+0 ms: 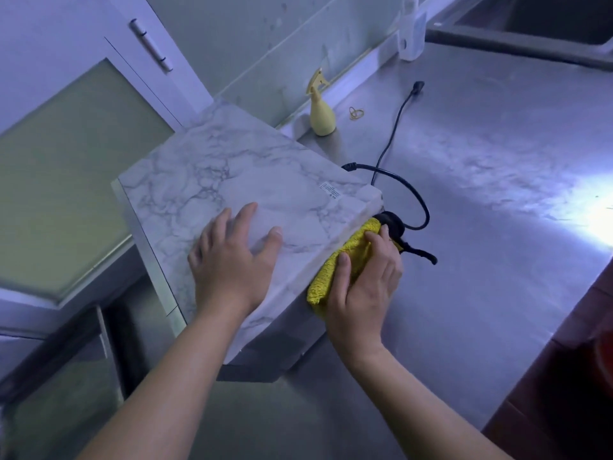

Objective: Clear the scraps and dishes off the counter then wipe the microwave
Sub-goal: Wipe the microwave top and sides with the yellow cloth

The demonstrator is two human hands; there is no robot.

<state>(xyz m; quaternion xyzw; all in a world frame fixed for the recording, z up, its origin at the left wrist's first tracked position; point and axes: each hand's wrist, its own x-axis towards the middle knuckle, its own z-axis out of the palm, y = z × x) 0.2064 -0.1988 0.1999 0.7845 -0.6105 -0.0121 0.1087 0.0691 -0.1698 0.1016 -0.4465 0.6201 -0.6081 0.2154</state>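
Steel counter (pixel 464 194) is stretching ahead; we are bracing our left hand (pixel 232 257), fingers spread flat, on the heavy, rigid microwave (pixel 232 174), while our right hand (pixel 365 277) is clamping a soft cloth (pixel 335 263) against its side.

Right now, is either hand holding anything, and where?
Right hand presses the yellow cloth against the microwave side, fingers spread over the cloth's middle. Left hand holds nothing; it lies flat on the microwave top.

Under the right hand (pixel 363 277) the yellow cloth (pixel 341 260) is partly covered, and the microwave (pixel 238 190) side it presses cannot be seen. Beyond that hand, the small label (pixel 330 190) print is unreadable. Far past both hands, the sink (pixel 530 31) is cut by the frame edge.
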